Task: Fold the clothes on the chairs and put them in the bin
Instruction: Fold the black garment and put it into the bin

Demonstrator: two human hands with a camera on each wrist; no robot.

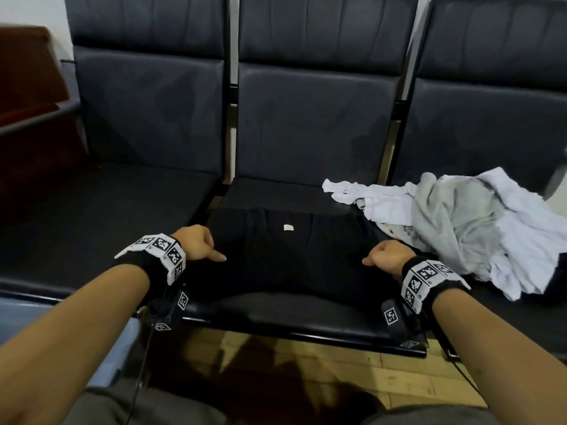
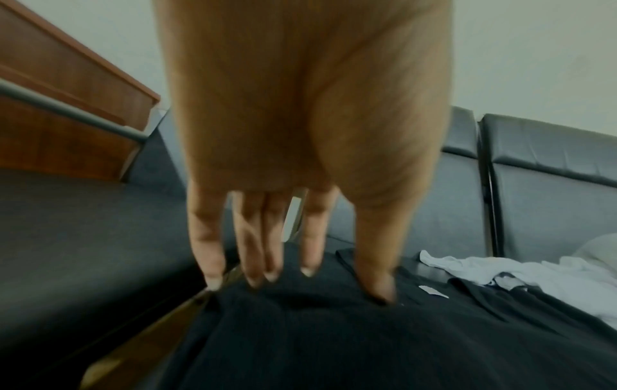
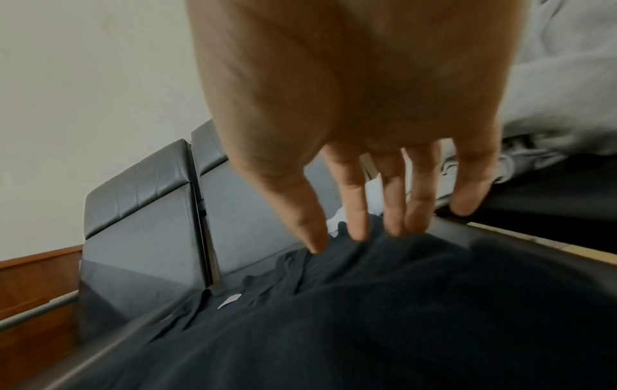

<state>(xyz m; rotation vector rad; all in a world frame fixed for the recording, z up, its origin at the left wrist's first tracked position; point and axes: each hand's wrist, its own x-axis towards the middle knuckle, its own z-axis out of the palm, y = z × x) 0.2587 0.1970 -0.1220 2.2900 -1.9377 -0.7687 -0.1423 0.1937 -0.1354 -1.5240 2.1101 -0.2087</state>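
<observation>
On middle chair seat [image 1: 306, 314]: one black T-shirt [image 1: 291, 259], laid flat, small label up. Left hand [image 1: 196, 247] and right hand [image 1: 387, 258] rest on its side edges, fingers straight, fingertips touching cloth. Right-hand chair: heap of white and grey clothes [image 1: 466, 228].

The right hand [image 3: 360, 92] fills the top of the right wrist view, palm toward the camera, its fingers [image 3: 355, 208] straight and pointing down. The fingertips and thumb tip touch the rumpled edge of a black garment [image 3: 333, 329], which lies spread over the dark chair seat [image 3: 447, 232] and covers the near part of the picture. A small pale tag [image 3: 229, 300] sits on the garment near its far edge. Behind stand two dark padded chair backs [image 3: 143, 211], side by side. A light grey garment [image 3: 564, 79] lies heaped at the right. A brown wooden panel [image 3: 33, 274] shows at the left, below a pale wall [image 3: 83, 79].
</observation>
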